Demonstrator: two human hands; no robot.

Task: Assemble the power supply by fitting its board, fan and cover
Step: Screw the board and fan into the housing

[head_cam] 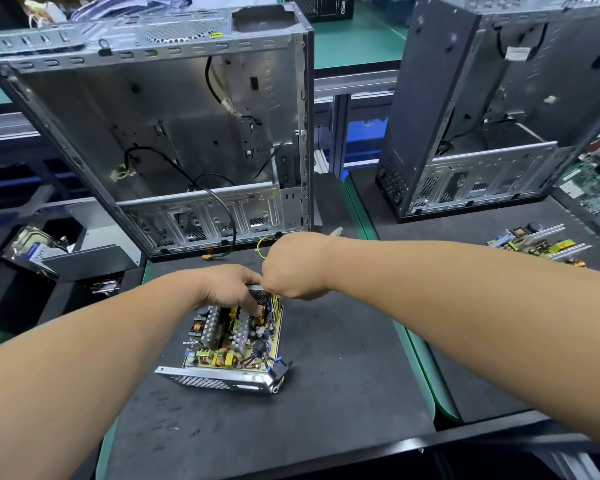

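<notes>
- Head view: the power supply (pixel 234 344) sits open on the dark mat of the counter (pixel 326 393), near centre; its board (pixel 222 341) lies inside the metal shell, no cover on it
- The left hand (pixel 227 287) rests over the far end of the shell, fingers curled down among the parts; whether it grips anything I cannot tell
- The right hand (pixel 293 266) is closed in a fist just right of it, at the yellow wires (pixel 275 303); the hold itself is hidden
- An open computer case (pixel 174 133) stands just beyond the hands; a second case (pixel 499 109) far right; a loose circuit board (pixel 537 244) lies on the right mat; a hard drive (pixel 32 252) far left
</notes>
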